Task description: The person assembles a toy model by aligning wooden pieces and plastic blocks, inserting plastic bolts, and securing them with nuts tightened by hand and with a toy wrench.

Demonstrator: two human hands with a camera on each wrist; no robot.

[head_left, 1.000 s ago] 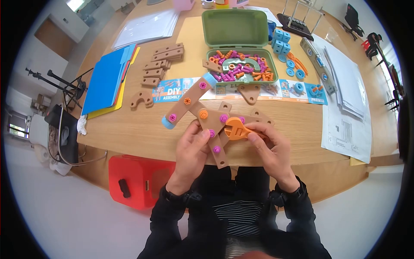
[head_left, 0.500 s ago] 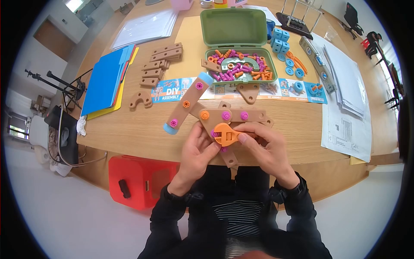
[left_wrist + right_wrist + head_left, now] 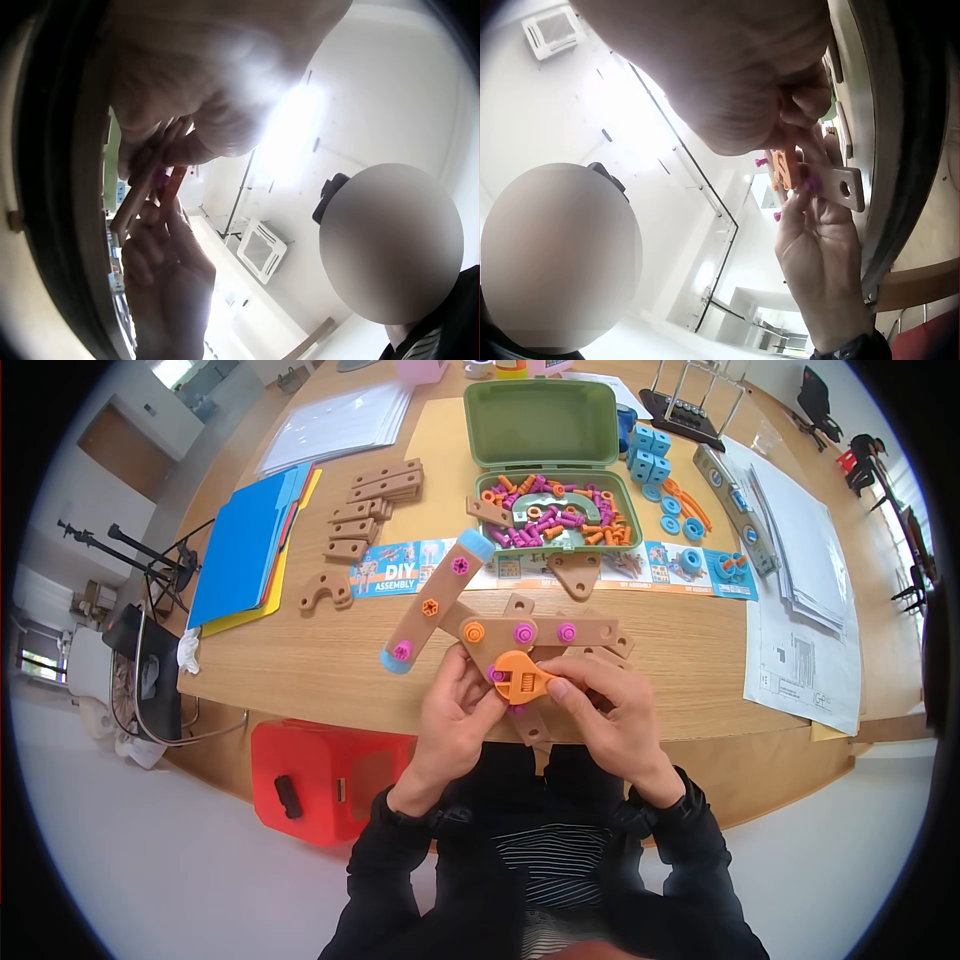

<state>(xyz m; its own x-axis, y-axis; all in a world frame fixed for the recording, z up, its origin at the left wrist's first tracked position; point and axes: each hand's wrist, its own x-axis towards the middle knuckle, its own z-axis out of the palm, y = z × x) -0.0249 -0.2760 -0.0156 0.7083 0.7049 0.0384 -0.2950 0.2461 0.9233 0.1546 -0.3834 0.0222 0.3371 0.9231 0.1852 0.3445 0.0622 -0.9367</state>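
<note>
A brown assembly of perforated plates (image 3: 590, 630) with purple and orange bolts lies at the table's front edge in the head view. The left hand (image 3: 452, 718) grips its lower left part, thumb on top. Pinched in the right hand (image 3: 612, 712) is an orange wrench (image 3: 522, 678), whose jaws stand around a purple bolt (image 3: 496, 673) beside the left thumb. A bar with blue ends (image 3: 430, 607) extends to the upper left. In the right wrist view the wrench (image 3: 786, 169) is near the plate (image 3: 847, 187). The undersides of the hands' grips are partly hidden.
Behind the assembly stands an open green box (image 3: 632, 540) of bolts, with a triangular plate (image 3: 575, 574) before it. Brown pieces (image 3: 387, 485) and blue folders (image 3: 245, 550) lie left; blue blocks (image 3: 650, 455), a level (image 3: 738, 510) and papers (image 3: 800, 560) lie right.
The wrench has moved left and down from the assembly's middle onto the purple bolt by the left thumb. The assembly has turned slightly, its lower plate swinging right. Both hands keep their holds.
</note>
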